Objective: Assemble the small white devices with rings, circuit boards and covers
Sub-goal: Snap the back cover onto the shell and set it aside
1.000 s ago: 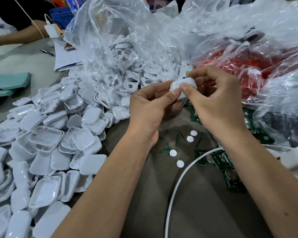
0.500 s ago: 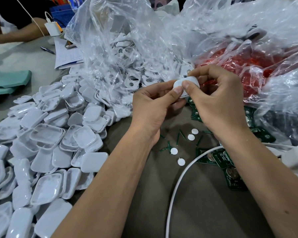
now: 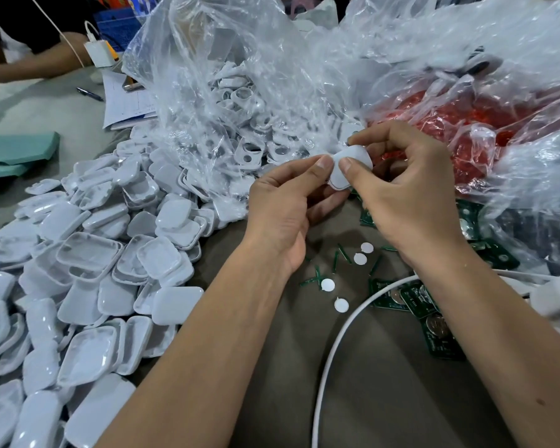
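White cover [image 3: 349,168] sits pinched between my left hand [image 3: 282,202] and right hand [image 3: 404,195] — I judge it half-seated; next, both thumbs squeeze the gaping near edge closed.

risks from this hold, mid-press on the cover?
1. Both hands, left hand and right hand, pinch the white device at one edge only; the cover may seat crooked or pop off.
2. If it slips, it could land among the loose cover pile and be hard to tell apart.
3. Small white discs lie under the wrists, easily swept away.
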Demonstrator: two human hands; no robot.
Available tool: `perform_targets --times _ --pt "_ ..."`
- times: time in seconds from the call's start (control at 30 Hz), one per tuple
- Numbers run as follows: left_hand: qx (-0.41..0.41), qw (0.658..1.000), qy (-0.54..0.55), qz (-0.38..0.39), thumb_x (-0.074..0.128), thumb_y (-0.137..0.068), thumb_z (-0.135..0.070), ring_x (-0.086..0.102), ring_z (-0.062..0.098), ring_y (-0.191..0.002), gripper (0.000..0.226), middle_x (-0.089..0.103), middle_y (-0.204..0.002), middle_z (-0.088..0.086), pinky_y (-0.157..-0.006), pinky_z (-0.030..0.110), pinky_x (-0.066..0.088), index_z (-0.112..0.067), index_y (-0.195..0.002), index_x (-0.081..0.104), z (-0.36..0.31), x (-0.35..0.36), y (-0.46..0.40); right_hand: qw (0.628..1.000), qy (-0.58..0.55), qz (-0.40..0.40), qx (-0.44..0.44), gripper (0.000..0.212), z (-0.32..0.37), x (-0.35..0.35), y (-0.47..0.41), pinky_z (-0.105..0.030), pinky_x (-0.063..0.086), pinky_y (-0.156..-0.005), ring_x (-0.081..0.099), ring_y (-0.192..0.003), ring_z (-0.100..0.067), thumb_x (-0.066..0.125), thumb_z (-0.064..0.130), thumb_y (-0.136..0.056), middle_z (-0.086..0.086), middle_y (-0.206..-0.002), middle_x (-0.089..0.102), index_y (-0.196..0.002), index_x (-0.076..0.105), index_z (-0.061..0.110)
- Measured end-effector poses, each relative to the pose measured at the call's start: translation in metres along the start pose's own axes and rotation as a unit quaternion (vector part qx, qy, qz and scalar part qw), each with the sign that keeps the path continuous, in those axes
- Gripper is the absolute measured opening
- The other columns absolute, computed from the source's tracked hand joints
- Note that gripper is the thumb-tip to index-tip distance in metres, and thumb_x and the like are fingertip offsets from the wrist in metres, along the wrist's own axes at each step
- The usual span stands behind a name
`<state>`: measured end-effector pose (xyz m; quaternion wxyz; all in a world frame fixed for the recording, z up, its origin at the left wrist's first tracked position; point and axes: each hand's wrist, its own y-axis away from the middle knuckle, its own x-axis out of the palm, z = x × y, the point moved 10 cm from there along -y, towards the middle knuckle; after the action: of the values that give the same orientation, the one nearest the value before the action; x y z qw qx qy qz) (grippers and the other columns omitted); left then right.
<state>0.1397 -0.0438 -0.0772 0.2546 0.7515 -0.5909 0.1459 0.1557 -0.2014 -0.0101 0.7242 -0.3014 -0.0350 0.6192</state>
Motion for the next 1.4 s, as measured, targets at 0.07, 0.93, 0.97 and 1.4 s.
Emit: perform_targets --times 0.07,0.93,0.97,1.4 --pt "0.001 1.000 0.007 -0.003 0.071 -0.092 -0.002 0.072 0.021 -0.071 0.003 0.075 -0.079 0.011 -0.068 0.029 0.064 0.000 -0.093 0.073 0.0006 -0.0003 -0.0003 1.000 0.002 0.002 -0.003 0.017 0.0016 0.0000 0.0006 -0.023 0.051 -0.055 0.065 -0.064 -0.009 0.081 0.023 -0.086 0.003 -0.088 0.070 -0.102 0.074 0.026" --pt "-0.006 0.999 0.045 0.020 0.070 -0.087 0.006 0.074 0.017 -0.077 0.009 0.073 -0.087 0.012 -0.078 0.035 0.064 -0.003 -0.085 0.072 0.0027 0.0053 0.0002 0.999 -0.037 0.007 -0.015 0.021 0.0069 -0.0010 0.0006 -0.040 0.059 -0.055 0.068 -0.066 -0.018 0.084 0.018 -0.084 0.009 -0.083 0.067 -0.097 0.067 0.020" --pt "-0.008 0.999 0.046 0.021 0.070 -0.087 0.006 0.074 0.017 -0.077 0.009 0.073 -0.087 0.012 -0.078 0.035 0.064 -0.003 -0.086 0.072 0.0031 0.0054 0.0001 0.999 -0.039 0.005 -0.018 0.021 0.0076 -0.0011 0.0008 -0.038 0.060 -0.056 0.068 -0.067 -0.017 0.084 0.018 -0.084 0.009 -0.083 0.067 -0.097 0.067 0.019" --pt "-0.004 0.999 0.033 0.031 0.067 -0.090 0.006 0.073 0.014 -0.069 0.009 0.073 -0.075 0.006 -0.078 0.035 0.064 -0.002 -0.085 0.070 0.0036 0.0066 -0.0023 0.999 -0.032 -0.006 -0.010 0.022 0.0069 -0.0035 0.0017 -0.046 0.060 -0.058 0.069 -0.067 -0.022 0.085 0.020 -0.083 0.006 -0.083 0.068 -0.092 0.065 0.018"
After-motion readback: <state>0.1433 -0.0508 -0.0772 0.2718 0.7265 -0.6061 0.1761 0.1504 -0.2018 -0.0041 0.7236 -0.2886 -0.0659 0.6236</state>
